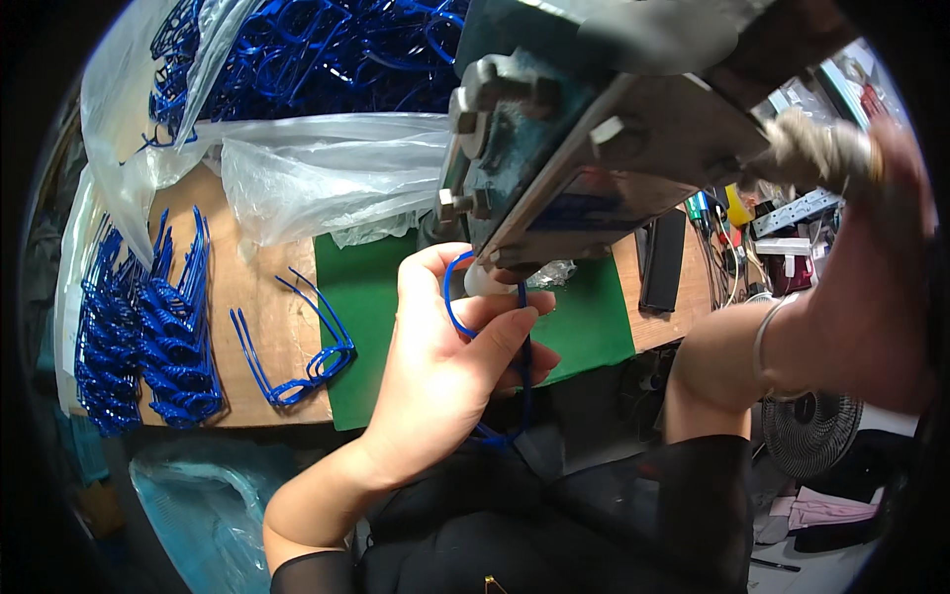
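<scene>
My left hand (435,366) pinches a blue eyeglass frame (448,295) between thumb and fingers, under the head of a metal bench press (633,148). One rim of the frame loops around a whitish round peg (483,281) below the press head, and its other parts hang beneath my fingers. At the upper right, my right hand (899,178) is blurred but closed around the cloth-wrapped end of the press lever (821,148). A few blue eyeglass frames (307,381) lie on the wood to the left of my left hand.
A green mat (594,317) covers the table (262,297) under the press. Stacked blue frames (148,346) stand at the left. Behind, clear plastic sheeting (327,168) borders a heap of blue frames (366,59). Cables, tools and a black fan (811,436) are at the right.
</scene>
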A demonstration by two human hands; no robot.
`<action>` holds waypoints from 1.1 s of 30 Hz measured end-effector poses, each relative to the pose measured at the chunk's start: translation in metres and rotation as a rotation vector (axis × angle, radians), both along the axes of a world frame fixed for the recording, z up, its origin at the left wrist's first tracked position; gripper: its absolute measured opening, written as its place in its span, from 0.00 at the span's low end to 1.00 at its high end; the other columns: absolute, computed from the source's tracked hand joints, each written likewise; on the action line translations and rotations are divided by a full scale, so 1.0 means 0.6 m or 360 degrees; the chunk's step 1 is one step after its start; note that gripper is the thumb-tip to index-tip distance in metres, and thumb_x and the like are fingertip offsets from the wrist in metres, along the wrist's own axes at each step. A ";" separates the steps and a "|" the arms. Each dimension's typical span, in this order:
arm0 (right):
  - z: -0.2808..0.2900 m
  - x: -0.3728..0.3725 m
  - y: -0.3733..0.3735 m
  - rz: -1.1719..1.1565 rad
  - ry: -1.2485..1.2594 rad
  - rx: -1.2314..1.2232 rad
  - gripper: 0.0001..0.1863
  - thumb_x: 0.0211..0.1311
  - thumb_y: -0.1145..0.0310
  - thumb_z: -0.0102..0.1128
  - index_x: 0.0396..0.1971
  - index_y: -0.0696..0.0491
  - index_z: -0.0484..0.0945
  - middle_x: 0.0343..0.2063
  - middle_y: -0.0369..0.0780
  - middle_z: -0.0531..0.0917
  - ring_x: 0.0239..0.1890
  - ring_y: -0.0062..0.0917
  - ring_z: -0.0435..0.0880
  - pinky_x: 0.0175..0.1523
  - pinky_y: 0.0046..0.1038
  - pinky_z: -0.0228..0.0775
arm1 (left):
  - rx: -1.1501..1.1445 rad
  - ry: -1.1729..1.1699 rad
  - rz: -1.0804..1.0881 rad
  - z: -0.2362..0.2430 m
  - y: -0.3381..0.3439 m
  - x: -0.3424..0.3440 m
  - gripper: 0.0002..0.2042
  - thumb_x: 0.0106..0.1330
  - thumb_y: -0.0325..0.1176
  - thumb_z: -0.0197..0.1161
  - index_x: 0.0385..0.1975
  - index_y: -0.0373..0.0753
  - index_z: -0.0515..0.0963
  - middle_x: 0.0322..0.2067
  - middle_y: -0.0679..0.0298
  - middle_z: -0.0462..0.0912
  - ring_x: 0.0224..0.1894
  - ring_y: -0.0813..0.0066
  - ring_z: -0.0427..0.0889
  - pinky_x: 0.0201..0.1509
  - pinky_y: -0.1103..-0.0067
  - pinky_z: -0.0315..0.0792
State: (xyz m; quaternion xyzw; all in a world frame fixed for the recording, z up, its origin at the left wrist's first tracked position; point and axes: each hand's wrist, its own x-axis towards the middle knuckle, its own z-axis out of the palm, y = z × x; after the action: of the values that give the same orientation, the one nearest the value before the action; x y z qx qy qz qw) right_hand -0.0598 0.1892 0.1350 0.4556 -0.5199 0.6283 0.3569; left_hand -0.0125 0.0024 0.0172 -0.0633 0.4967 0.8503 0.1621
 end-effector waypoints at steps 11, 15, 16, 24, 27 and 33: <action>-0.073 0.070 0.021 0.0098 0.0041 0.0541 0.17 0.45 0.45 0.62 0.22 0.40 0.70 0.21 0.24 0.68 0.25 0.12 0.64 0.44 0.23 0.53 | -0.0046 0.0241 0.0195 -0.012 0.031 0.008 0.20 0.61 0.21 0.49 0.48 0.37 0.49 0.39 0.51 0.74 0.27 0.73 0.77 0.30 0.79 0.75; -0.034 0.056 0.014 0.0280 -0.0066 0.0530 0.14 0.47 0.51 0.59 0.22 0.44 0.71 0.22 0.26 0.69 0.27 0.14 0.65 0.45 0.23 0.52 | 0.0024 0.0147 0.0158 -0.005 0.027 0.003 0.20 0.61 0.21 0.49 0.49 0.38 0.49 0.38 0.52 0.75 0.26 0.73 0.77 0.30 0.79 0.75; -0.014 0.045 0.005 0.0318 -0.0146 0.0468 0.12 0.49 0.55 0.55 0.25 0.47 0.71 0.24 0.28 0.70 0.29 0.16 0.66 0.46 0.23 0.52 | 0.0037 0.0135 0.0145 -0.008 0.020 0.002 0.21 0.60 0.21 0.49 0.49 0.37 0.48 0.38 0.52 0.75 0.26 0.73 0.77 0.30 0.79 0.75; -0.180 0.000 0.028 -0.0566 -0.0219 0.0436 0.15 0.56 0.68 0.50 0.40 0.62 0.72 0.34 0.44 0.75 0.37 0.29 0.74 0.47 0.28 0.65 | 0.0213 0.0055 0.0151 -0.025 -0.027 0.036 0.20 0.59 0.23 0.54 0.50 0.37 0.57 0.36 0.50 0.78 0.25 0.70 0.80 0.28 0.78 0.76; -0.354 0.021 0.050 -0.0635 -0.1197 0.1499 0.11 0.45 0.76 0.61 0.32 0.58 0.77 0.35 0.42 0.77 0.34 0.30 0.76 0.39 0.26 0.68 | 0.0330 -0.0044 0.0112 -0.026 -0.031 0.035 0.21 0.59 0.25 0.56 0.50 0.37 0.57 0.37 0.49 0.78 0.26 0.70 0.80 0.30 0.77 0.77; -0.438 0.050 0.049 -0.1102 -0.0632 0.2027 0.18 0.47 0.71 0.60 0.40 0.61 0.73 0.41 0.43 0.74 0.38 0.35 0.72 0.43 0.29 0.68 | -0.0017 -0.0005 0.0193 -0.080 -0.057 0.055 0.18 0.59 0.22 0.54 0.47 0.37 0.58 0.37 0.53 0.78 0.28 0.75 0.79 0.33 0.80 0.75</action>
State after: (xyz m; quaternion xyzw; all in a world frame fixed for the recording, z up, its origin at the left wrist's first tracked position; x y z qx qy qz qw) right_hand -0.0300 0.2186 -0.1280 0.2625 -0.9510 0.1282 0.1008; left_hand 0.0203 -0.0321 -0.0306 -0.0954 0.4963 0.8557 0.1107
